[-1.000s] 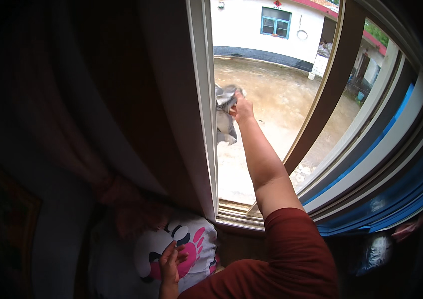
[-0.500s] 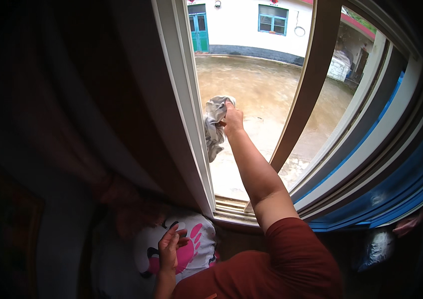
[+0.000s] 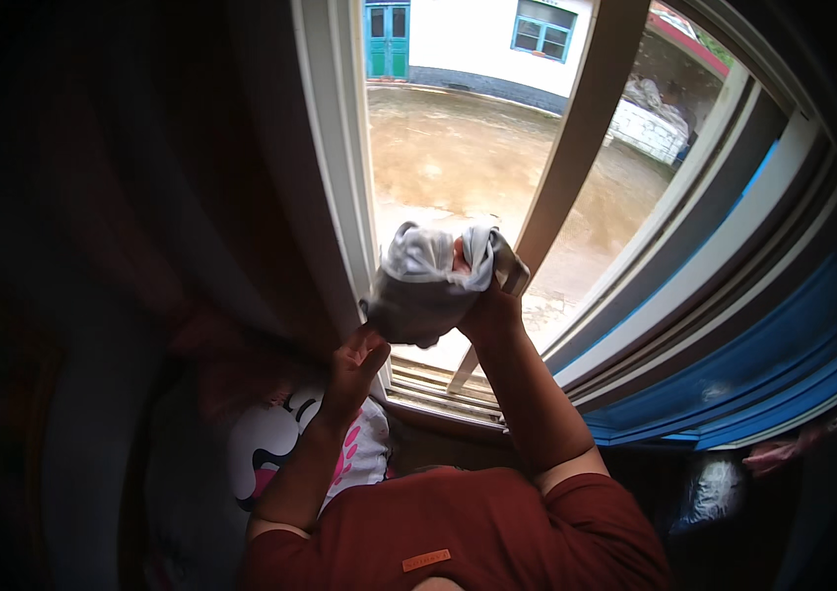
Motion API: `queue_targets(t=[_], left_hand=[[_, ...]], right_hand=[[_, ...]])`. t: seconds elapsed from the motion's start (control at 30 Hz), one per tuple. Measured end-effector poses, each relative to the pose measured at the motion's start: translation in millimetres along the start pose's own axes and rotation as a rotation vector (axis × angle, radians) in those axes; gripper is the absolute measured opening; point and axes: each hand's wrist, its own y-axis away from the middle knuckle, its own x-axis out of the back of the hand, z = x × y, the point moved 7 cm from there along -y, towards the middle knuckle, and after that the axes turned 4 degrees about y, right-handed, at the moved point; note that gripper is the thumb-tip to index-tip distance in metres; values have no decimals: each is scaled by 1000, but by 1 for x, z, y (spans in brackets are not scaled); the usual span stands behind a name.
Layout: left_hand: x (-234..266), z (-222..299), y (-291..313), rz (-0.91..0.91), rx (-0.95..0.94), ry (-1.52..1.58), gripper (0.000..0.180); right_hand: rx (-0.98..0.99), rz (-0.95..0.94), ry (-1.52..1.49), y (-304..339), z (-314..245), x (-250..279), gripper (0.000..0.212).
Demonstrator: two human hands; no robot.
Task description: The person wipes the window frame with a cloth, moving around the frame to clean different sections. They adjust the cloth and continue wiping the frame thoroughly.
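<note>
- One left hand [image 3: 355, 364] is set at the lower corner of a grey cloth [image 3: 423, 300]; its grip cannot be told.
- The bunched cloth is gripped by the right hand [image 3: 490, 307] before the open window [image 3: 576, 133].
- Beyond, a courtyard [image 3: 458, 148] is bordered by a white building [image 3: 463, 41].

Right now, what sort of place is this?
Likely a room in a house: white fabric with pink prints beside a pale-framed window, facing a brown yard and a white building.

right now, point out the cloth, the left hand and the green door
Cloth [image 3: 420, 303], head view: its grey lower part.
Left hand [image 3: 355, 361], head view: middle of the hand.
Green door [image 3: 387, 43], head view: around its middle.
</note>
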Motion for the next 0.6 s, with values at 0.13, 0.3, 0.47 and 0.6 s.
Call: queue_targets(t=[0.13,0.3,0.47,0.6], left_hand=[[-37,-9,-17,-66,-148,-350,29],[-101,2,-57,-84,-372,-526,45],[-146,21,-72,9,-681,-605,69],[-171,15,-87,33,-621,-559,82]], right_hand=[[-123,-70,-49,45,-31,-31,47],[84,-99,36,86,-84,-19,45],[132,-23,194,115,-111,-12,45],[128,276,259,123,-123,18,49]])
